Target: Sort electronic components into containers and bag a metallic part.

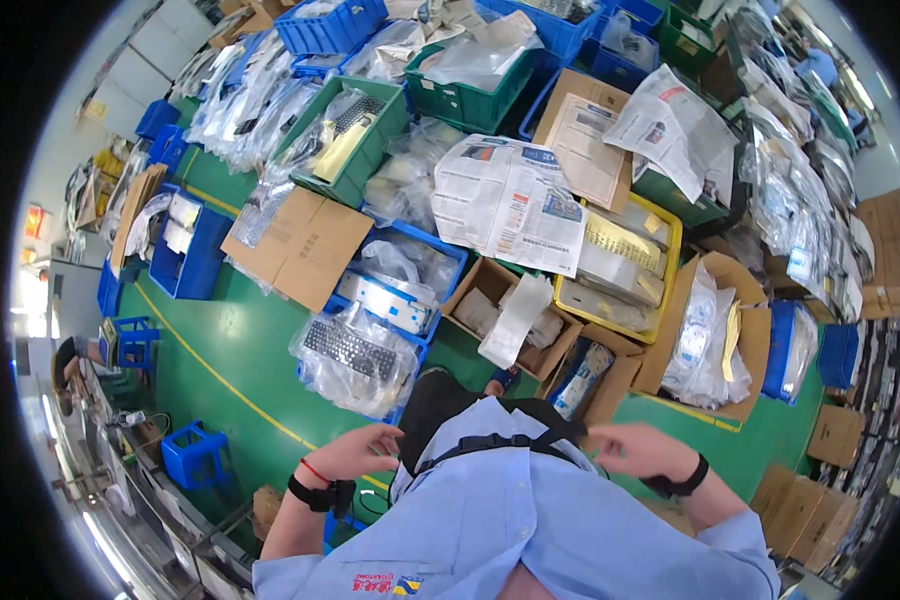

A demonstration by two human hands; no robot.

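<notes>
My left hand (pixel 355 452) is held in the air beside my waist, a red cord and a black band on its wrist. Its fingers are loosely bent and a little apart, with nothing between them. On the other side of my body, my right hand (pixel 638 450) hovers with slightly blurred, parted fingers; it too looks bare. Neither touches any goods. Ahead of the left lies a clear plastic bag (pixel 355 350) with a dark perforated part, on a blue crate. Nearest to the right stands an open cardboard box (pixel 610 375) holding a blue and white wrapped item.
Green crates (pixel 340 185), blue crates (pixel 185 265) and a yellow crate (pixel 660 325) crowd the floor ahead, partly covered by newspaper (pixel 510 200). A large cardboard box (pixel 715 345) of bagged parts stands to the right. At left is a blue stool (pixel 195 455).
</notes>
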